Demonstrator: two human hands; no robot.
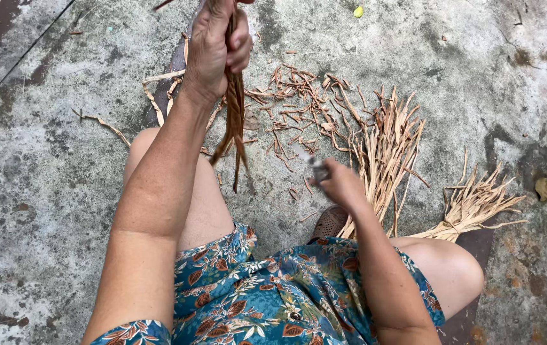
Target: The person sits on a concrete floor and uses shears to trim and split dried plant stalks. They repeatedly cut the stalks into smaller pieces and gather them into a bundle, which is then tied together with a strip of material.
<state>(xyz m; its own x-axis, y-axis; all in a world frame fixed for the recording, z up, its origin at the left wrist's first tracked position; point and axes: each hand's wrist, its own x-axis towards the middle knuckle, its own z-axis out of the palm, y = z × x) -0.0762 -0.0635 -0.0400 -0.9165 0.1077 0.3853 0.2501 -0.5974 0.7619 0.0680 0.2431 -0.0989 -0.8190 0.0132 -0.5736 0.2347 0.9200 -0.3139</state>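
Observation:
My left hand [216,48] is raised at the top of the view, closed around a bunch of brown dried leaf strips [235,121] that hang down in front of my knee. Lower and to the right, my right hand [340,185] grips a small knife [308,160] whose blade is blurred and points up and left, toward the hanging ends of the strips. I am seated, with a blue leaf-patterned garment [273,294] across my lap.
Cut brown scraps [299,105] litter the concrete floor ahead. Two bundles of pale straw-like strips lie to the right, one [385,156] by my right hand, another [475,204] beyond my right knee. A sandal [329,222] shows under my wrist.

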